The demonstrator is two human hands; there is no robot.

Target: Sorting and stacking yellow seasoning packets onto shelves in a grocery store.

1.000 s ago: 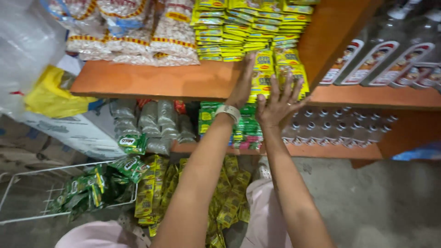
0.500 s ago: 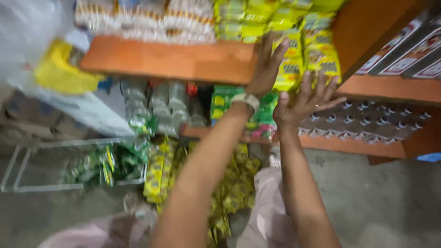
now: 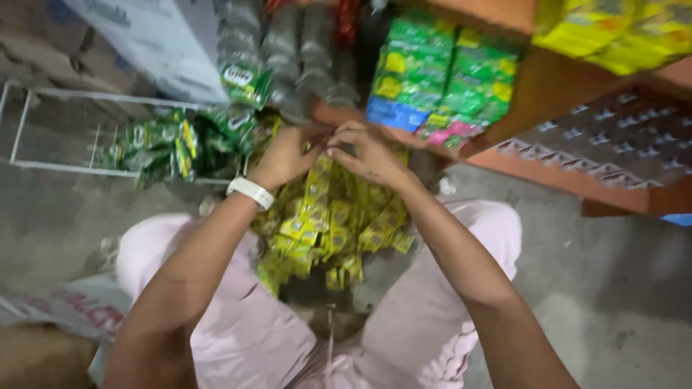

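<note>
Head view. Person squats facing low wooden shelves; knees in pale pink trousers frame the work.

Left hand (image 3: 285,155), white band at the wrist, and right hand (image 3: 369,153) meet fingertip to fingertip at the top of a hanging bunch of yellow sachet strips (image 3: 328,223). Both hands curl closed on the strips' upper ends; motion blur hides how many strips each pinches. The bunch drops straight below the hands, between the knees, its lower ends near the floor.

Around the hands:
- Just left of the left hand: green sachets (image 3: 155,144) heaped in a white wire basket (image 3: 21,108).
- Above both hands: clear wrapped rolls (image 3: 285,50) on the shelf.
- Up and right of the right hand: green packets (image 3: 443,75) stacked on the shelf edge; further up-right, yellow packs (image 3: 613,29).

Judgement: step in hand is gathering or separating the strips at their tops. Next move would call for a firm pinch on one strip while the other hand steadies the rest, so the bunch does not slip or tangle.
</note>
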